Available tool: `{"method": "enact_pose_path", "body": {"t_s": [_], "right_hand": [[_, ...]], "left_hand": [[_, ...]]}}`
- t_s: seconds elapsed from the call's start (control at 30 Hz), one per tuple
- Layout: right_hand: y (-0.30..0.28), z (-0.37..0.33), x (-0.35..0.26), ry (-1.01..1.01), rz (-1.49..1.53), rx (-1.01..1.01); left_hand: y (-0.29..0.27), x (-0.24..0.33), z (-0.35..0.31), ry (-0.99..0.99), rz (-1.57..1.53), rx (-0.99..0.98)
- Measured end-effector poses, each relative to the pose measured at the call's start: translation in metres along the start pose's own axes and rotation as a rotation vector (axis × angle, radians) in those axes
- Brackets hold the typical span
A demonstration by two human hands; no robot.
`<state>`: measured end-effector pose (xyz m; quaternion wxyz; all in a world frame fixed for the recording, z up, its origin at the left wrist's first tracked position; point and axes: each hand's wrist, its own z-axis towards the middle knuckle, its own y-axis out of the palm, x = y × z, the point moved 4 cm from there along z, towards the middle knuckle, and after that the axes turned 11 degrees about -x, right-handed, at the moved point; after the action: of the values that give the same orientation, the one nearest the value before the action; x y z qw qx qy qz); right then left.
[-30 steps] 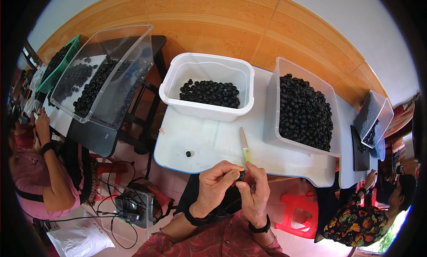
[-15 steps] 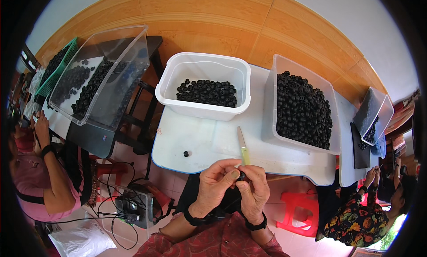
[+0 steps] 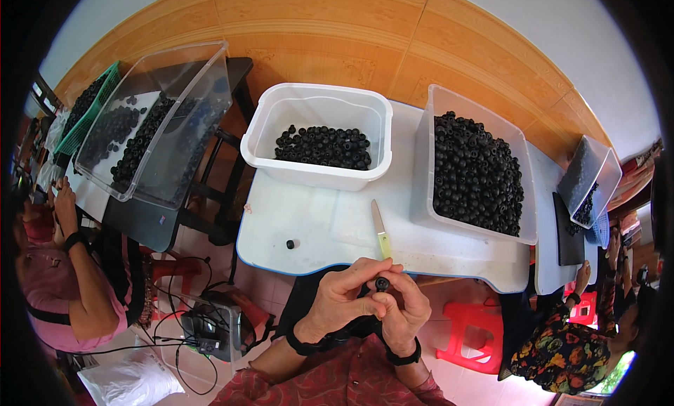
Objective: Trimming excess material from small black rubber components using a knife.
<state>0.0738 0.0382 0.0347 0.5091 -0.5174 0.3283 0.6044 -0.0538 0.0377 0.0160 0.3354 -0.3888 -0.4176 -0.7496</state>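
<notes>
At the table's near edge, my left hand (image 3: 338, 299) and my right hand (image 3: 406, 315) are closed together on a small black ring-shaped part (image 3: 382, 284). Its round end with a hole faces up between the fingertips. Just beyond my fingers lies a knife (image 3: 380, 230), its yellow-green handle toward me and its blade pointing away. A single black part (image 3: 291, 244) sits alone on the tabletop to the left. A white tub (image 3: 316, 173) with a layer of such parts stands behind, and a translucent bin (image 3: 423, 188) heaped with them stands to the right.
The white table (image 3: 316, 230) has a blue edge. A red stool (image 3: 470, 336) stands at the right, and cables with a black device (image 3: 210, 332) lie at the lower left. People work at both sides; a tilted clear bin (image 3: 154, 160) is on the left table.
My fingers have turned the black part so its holed end now shows. My left fingers have shifted around it. The person at the right has moved a hand.
</notes>
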Motion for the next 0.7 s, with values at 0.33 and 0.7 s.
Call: {"method": "enact_pose_path", "body": {"t_s": [0.33,0.7], "right_hand": [[0.003,0.003,0.006,-0.041,0.144,-0.001],[0.007,0.008,0.019,0.012,0.302,0.013]], "left_hand": [[-0.001,-0.012,-0.003,0.028,-0.053,0.087],[0.006,-0.006,0.002,0.018,-0.169,0.260]]}}
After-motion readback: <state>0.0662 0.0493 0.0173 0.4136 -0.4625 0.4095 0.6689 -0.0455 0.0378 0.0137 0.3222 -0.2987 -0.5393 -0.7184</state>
